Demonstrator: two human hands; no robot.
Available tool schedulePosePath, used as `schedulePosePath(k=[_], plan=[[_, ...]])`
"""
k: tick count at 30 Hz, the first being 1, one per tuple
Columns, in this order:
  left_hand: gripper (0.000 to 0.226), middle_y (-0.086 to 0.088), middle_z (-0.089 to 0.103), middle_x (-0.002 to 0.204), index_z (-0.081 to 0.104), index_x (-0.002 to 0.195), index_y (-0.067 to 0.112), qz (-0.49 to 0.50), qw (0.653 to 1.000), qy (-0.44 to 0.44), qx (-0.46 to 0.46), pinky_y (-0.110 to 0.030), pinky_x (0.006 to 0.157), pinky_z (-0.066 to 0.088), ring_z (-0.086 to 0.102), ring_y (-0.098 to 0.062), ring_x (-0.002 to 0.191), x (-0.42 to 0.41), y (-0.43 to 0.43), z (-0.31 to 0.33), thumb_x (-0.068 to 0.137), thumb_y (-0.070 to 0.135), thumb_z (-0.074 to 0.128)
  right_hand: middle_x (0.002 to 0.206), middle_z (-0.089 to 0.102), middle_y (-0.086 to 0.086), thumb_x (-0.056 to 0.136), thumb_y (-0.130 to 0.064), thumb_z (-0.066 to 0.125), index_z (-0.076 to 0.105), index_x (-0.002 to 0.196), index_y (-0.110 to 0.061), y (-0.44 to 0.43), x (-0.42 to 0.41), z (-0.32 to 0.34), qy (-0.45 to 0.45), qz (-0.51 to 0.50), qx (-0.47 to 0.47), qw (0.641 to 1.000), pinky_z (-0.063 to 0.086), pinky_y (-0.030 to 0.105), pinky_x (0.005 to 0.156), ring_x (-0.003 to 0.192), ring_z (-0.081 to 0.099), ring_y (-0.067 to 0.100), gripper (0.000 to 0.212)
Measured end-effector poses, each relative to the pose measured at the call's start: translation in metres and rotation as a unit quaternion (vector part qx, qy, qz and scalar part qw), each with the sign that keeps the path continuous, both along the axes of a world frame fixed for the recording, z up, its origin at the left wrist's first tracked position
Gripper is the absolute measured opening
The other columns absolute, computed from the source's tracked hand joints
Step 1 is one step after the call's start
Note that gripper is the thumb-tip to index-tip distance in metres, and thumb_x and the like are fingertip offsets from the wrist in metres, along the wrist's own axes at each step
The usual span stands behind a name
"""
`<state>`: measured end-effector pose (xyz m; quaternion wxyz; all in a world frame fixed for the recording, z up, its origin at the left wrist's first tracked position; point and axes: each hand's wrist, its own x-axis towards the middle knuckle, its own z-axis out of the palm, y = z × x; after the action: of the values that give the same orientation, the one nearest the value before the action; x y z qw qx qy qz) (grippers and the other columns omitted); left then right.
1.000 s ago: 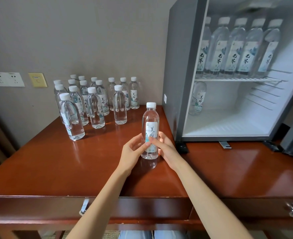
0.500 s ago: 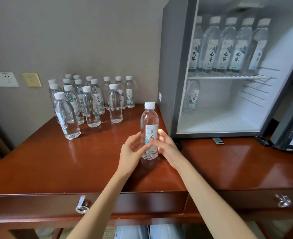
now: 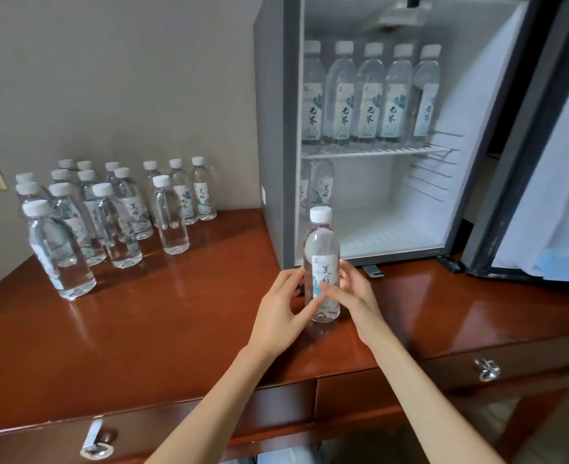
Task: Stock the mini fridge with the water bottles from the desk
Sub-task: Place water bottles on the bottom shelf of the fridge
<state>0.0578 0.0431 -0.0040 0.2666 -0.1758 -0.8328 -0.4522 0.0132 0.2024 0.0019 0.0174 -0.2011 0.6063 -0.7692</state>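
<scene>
- Head view: the water bottle (image 3: 322, 262) stands upright on the worktop (image 3: 176, 323), at 12 o'clock from my wrists and just in front of the open mini fridge (image 3: 276, 128).
- My left grip (image 3: 283, 309) wraps its lower body from 9 o'clock. My right grip (image 3: 353, 296) wraps it from 3 o'clock, with fingers curled across the label. Both hold the bottle.
- The bottle looks full, and its clear plastic seems thin. I judge it fairly weighty, a little squeezable, and slick where bare. The labelled waist seems the surest hold, not the white cap.
- Its white label shows brush-written 美 above a character my finger partly hides, over a teal picture.
- At 10 o'clock the remaining bottles (image 3: 109, 216) crowd the worktop, and some of their labels seem to read 美好.
- At 1 o'clock five bottles (image 3: 370, 95) line the wire shelf (image 3: 376, 151). Their labels begin with 毛, and the second character is unclear.
</scene>
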Motion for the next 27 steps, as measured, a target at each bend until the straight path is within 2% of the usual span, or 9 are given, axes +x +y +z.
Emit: schedulePosePath(k=[2,5,8,10,12,15,18,22,27], plan=[[0.058,0.019,0.049,0.13,0.042,0.142,0.029,-0.012,0.999,-0.007,-0.041,-0.027,0.095,0.049,0.052,-0.002,0.119,-0.012,0.015,0.001,0.09,0.049,0.059,0.1,0.074,0.007,0.073,-0.015,0.075,0.059,0.114,-0.012,0.012,-0.006,-0.001,0.002,-0.04,-0.013,0.999,0.054,0.023,0.073,0.091,0.071,0.018,0.043],[0.079,0.025,0.035,0.144,0.017,0.153,0.032,-0.047,0.996,-0.017,-0.081,-0.006,0.102,0.032,0.036,0.006,0.133,-0.028,0.035,0.004,0.088,0.054,0.056,0.096,0.075,0.005,0.082,-0.008,0.072,0.062,0.117,-0.011,0.022,-0.018,-0.003,0.009,-0.107,-0.028,0.994,0.055,0.024,0.069,0.086,0.071,0.016,0.037],[0.08,0.015,0.029,0.153,0.013,0.154,0.026,-0.045,0.993,-0.02,-0.105,-0.003,0.106,0.018,0.025,0.002,0.14,-0.046,0.048,0.002,0.09,0.044,0.057,0.093,0.073,0.0,0.08,-0.013,0.075,0.065,0.113,-0.011,0.027,-0.032,-0.006,0.037,-0.184,-0.009,0.982,0.053,0.023,0.069,0.084,0.069,0.009,0.034],[0.074,0.009,0.027,0.155,0.018,0.154,0.021,-0.026,0.991,-0.01,-0.13,-0.007,0.112,0.012,0.021,-0.006,0.144,-0.057,0.054,0.001,0.09,0.038,0.051,0.097,0.072,0.0,0.075,-0.022,0.076,0.064,0.114,-0.01,0.03,-0.041,-0.007,0.053,-0.218,0.011,0.975,0.055,0.027,0.071,0.087,0.069,0.011,0.043],[0.065,0.001,0.032,0.154,0.027,0.151,0.015,0.004,0.99,0.003,-0.144,-0.017,0.118,0.01,0.023,-0.017,0.145,-0.067,0.057,-0.001,0.09,0.028,0.044,0.105,0.07,0.007,0.073,-0.026,0.076,0.062,0.116,-0.011,0.033,-0.052,-0.009,0.065,-0.24,0.028,0.968,0.056,0.041,0.082,0.097,0.068,0.022,0.048],[0.055,-0.015,0.039,0.149,0.04,0.144,0.006,0.069,0.982,0.0,-0.179,-0.039,0.121,0.014,0.027,-0.032,0.143,-0.081,0.059,-0.003,0.089,0.011,0.043,0.107,0.069,0.009,0.072,-0.032,0.076,0.063,0.115,-0.014,0.036,-0.064,-0.01,0.071,-0.265,0.045,0.961,0.053,0.052,0.089,0.098,0.066,0.028,0.048],[0.041,-0.017,0.051,0.137,0.054,0.132,0.005,0.13,0.968,-0.005,-0.215,-0.043,0.116,0.025,0.043,-0.037,0.131,-0.093,0.06,-0.004,0.092,0.011,0.053,0.104,0.069,0.007,0.071,-0.04,0.074,0.062,0.113,-0.014,0.036,-0.069,-0.011,0.066,-0.286,0.046,0.955,0.052,0.054,0.088,0.096,0.066,0.025,0.05],[0.034,-0.017,0.06,0.124,0.062,0.121,0.005,0.154,0.966,0.015,-0.209,-0.043,0.106,0.038,0.054,-0.037,0.118,-0.098,0.063,-0.005,0.088,0.01,0.061,0.108,0.061,0.001,0.076,-0.046,0.067,0.056,0.116,-0.012,0.035,-0.07,-0.008,0.123,-0.349,0.087,0.925,0.051,0.041,0.088,0.099,0.06,0.018,0.053],[0.038,-0.015,0.053,0.135,0.056,0.13,0.007,0.148,0.964,0.0,-0.221,-0.04,0.114,0.028,0.044,-0.035,0.13,-0.097,0.063,-0.006,0.092,0.014,0.055,0.119,0.052,0.013,0.085,-0.045,0.058,0.044,0.129,0.001,0.028,-0.08,-0.005,0.18,-0.4,0.105,0.892,0.037,0.015,0.091,0.108,0.049,0.018,0.065]])
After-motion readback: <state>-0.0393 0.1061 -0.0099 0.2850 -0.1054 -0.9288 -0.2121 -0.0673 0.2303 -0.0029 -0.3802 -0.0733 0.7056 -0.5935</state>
